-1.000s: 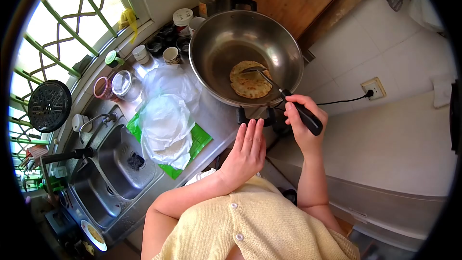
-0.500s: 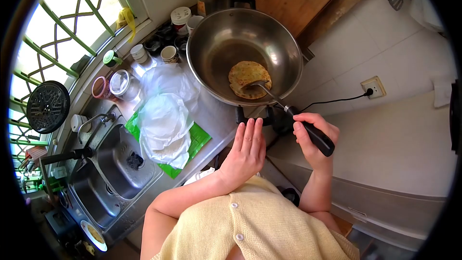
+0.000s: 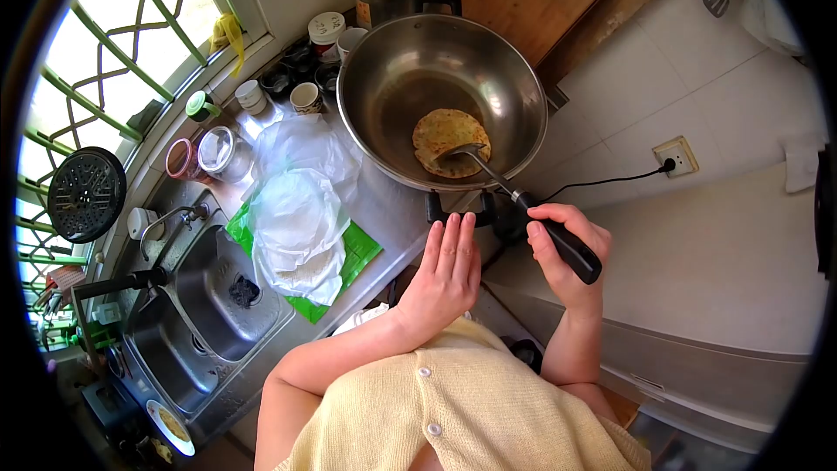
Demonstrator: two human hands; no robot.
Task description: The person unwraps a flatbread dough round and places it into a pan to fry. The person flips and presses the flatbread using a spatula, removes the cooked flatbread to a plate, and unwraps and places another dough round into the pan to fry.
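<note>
A round browned flatbread (image 3: 441, 133) lies in the large steel wok (image 3: 384, 70), toward its near side. The metal blade of a spatula (image 3: 564, 242) rests on the flatbread, seemingly pressing its near part; whether any of the blade's edge is underneath I cannot tell. My right hand (image 3: 575, 253) is wrapped around the spatula's black handle, thumb along the top. Outstretched fingers of my left hand (image 3: 449, 266) reach the wok's near black handle (image 3: 459, 216), their tips at its edge; whether they touch it is unclear. That hand holds nothing.
Crumpled plastic bags (image 3: 301, 235) lie on a green sheet (image 3: 359, 249) left of the wok. Beyond them are jars and cups (image 3: 306, 98), with a double sink (image 3: 283, 310) further left. Cutting boards (image 3: 523, 0) lean behind the wok. A black cord runs to a wall socket (image 3: 676, 157).
My right hand and the spatula's handle have shifted very slightly left. My left hand stays by the wok handle, and the flatbread keeps its place in the wok.
</note>
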